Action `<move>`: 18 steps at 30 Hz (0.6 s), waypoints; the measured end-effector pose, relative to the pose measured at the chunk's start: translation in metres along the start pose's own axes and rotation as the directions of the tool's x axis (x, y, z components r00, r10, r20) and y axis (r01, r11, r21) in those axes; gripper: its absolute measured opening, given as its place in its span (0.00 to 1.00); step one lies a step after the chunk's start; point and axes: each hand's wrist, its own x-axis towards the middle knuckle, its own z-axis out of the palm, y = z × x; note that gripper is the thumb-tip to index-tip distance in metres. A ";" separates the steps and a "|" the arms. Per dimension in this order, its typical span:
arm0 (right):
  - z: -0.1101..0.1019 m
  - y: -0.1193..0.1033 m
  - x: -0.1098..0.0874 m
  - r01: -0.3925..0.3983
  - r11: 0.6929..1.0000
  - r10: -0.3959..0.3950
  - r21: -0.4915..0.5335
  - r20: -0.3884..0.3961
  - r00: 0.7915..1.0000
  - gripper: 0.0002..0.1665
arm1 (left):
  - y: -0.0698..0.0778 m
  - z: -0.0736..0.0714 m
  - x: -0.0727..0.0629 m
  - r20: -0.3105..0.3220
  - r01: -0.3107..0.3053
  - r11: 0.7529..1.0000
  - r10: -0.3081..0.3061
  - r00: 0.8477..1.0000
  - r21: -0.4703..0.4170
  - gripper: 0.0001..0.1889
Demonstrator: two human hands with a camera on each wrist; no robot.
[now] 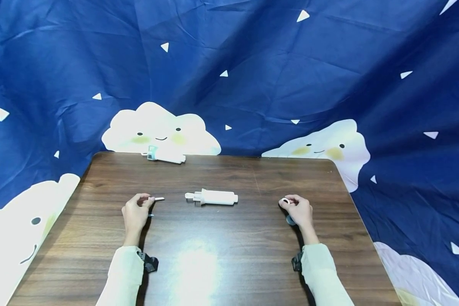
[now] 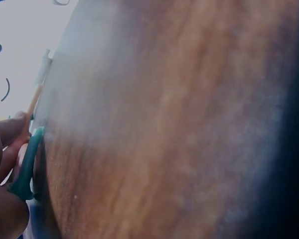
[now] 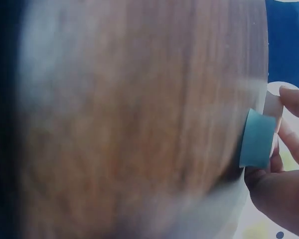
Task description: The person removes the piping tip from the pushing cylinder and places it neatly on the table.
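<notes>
My left hand [image 1: 135, 213] pinches a short thin stick [image 1: 159, 199], pale in the head view and orange in the left wrist view. Beside that thumb is a small green piece [image 2: 29, 167], seen in the head view as a teal sliver [image 1: 151, 215]. At the right, my other hand [image 1: 299, 211] holds a small white ring [image 1: 285, 201] between thumb and fingers. A round teal piece [image 1: 290, 220] lies just below those fingers, partly hidden by the hand. Between the hands, a white syringe-like cylinder [image 1: 219, 197] with a knobbed left end lies on its side.
Near the back edge of the brown wooden table [image 1: 252, 255] lies another white cylinder [image 1: 170, 157] with a teal left end. A blue cloth [image 1: 252, 93] printed with clouds hangs behind and around the table. Both wrists carry black cameras.
</notes>
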 end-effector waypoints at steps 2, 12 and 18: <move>0.000 0.001 0.001 0.002 1.000 -0.002 -0.004 0.007 1.000 0.21 | -0.001 0.000 0.000 -0.004 0.000 1.000 0.000 1.000 0.003 0.09; -0.002 0.002 0.003 -0.018 0.999 0.019 -0.038 0.032 0.999 0.21 | -0.002 0.002 0.000 0.002 0.005 1.000 -0.005 1.000 -0.009 0.08; -0.002 -0.001 0.002 -0.009 0.999 0.011 -0.042 0.031 0.999 0.21 | -0.004 0.001 0.001 -0.003 0.018 1.000 -0.018 1.000 -0.019 0.10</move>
